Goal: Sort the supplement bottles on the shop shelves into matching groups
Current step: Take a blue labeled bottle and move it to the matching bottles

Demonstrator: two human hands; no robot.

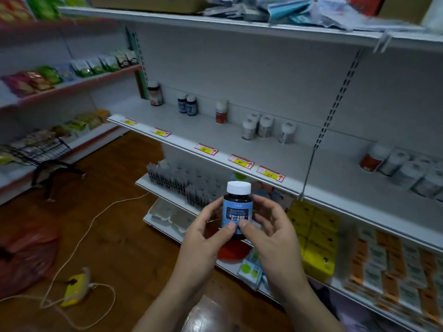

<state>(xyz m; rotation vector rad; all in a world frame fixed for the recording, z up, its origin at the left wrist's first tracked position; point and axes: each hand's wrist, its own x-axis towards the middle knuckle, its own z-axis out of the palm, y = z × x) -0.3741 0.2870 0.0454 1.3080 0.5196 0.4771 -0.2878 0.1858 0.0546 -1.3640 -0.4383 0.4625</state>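
Head view: I am watching the left hand (208, 232) and right hand (272, 233) gripping a dark bottle (237, 212) with a white cap and blue label, upright, in the air below the front edge of the white shelf (211, 136). Both are curling round its sides, thumbs pressing the label. Two similar blue bottles (187, 105) are standing near the shelf's back edge.

Dark round bottle with white screw cap and blue label (237, 212), upright, near centre, pinched between left hand (206, 230) and right hand (271, 226). Farther off, standing along the white shelf (211, 135), left to right: dark jar with red-orange label (155, 94); two dark blue-labelled bottles (187, 104), touching; white bottle with red label (221, 112); cluster of pale white bottles (257, 127), one slightly apart. Far right, blurred: red-labelled bottle (374, 156) beside packed pale bottles (412, 173).
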